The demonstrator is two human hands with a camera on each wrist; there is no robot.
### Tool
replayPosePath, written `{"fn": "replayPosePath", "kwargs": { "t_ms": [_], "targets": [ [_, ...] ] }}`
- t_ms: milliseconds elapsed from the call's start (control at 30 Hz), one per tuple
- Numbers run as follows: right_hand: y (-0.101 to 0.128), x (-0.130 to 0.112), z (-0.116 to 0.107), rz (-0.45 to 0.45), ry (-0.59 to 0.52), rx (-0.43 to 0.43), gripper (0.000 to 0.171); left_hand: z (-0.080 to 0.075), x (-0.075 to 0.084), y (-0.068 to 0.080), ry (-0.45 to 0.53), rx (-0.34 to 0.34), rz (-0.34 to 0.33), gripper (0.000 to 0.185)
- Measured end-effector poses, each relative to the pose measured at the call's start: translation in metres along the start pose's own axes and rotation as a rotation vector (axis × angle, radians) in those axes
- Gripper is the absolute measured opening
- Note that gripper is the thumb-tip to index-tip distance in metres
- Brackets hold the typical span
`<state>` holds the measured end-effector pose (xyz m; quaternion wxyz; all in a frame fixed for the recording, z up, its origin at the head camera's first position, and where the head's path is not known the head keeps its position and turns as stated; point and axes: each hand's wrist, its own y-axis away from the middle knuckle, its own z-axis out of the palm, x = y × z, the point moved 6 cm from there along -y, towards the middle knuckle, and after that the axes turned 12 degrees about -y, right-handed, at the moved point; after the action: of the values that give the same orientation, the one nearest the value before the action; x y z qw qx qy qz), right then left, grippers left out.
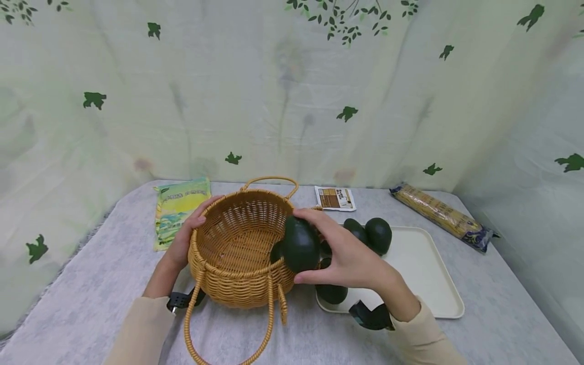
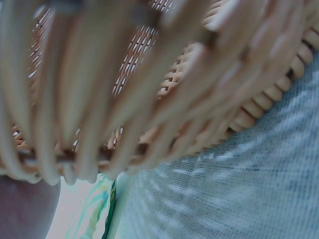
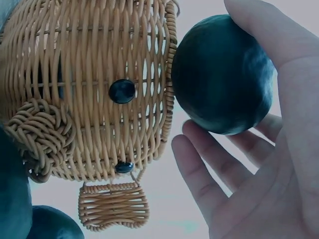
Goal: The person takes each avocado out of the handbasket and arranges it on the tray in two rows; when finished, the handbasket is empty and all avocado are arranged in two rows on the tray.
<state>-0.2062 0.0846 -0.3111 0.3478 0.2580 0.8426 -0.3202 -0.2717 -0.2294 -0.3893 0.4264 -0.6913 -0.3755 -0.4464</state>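
Note:
A wicker basket with looped handles stands upright, its opening facing up. My left hand holds its left rim, part of the fingers hidden by the wicker. In my right hand is a dark green avocado, gripped between thumb and fingers at the basket's right rim. The right wrist view shows this avocado right at the rim, above the cupped fingers. Another avocado lies inside the basket, partly covered by the held one. Close-up wicker fills much of the left wrist view.
A white tray on the right bears several avocados, among them one at its back and one at its front left. Behind lie a yellow-green packet, a small brown-white sachet and a long noodle pack.

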Motion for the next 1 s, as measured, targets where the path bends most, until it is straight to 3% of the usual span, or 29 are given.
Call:
{"fn": "replayPosePath", "kwargs": {
  "t_ms": [400, 1000],
  "targets": [
    [0.024, 0.013, -0.001, 0.029, 0.163, 0.061, 0.102, -0.002, -0.001, 0.0, -0.001, -0.005, 0.016, 0.06],
    [0.073, 0.041, -0.018, 0.098, 0.172, 0.147, 0.084, -0.001, -0.001, 0.0, -0.005, -0.001, 0.005, 0.06]
  ]
}}
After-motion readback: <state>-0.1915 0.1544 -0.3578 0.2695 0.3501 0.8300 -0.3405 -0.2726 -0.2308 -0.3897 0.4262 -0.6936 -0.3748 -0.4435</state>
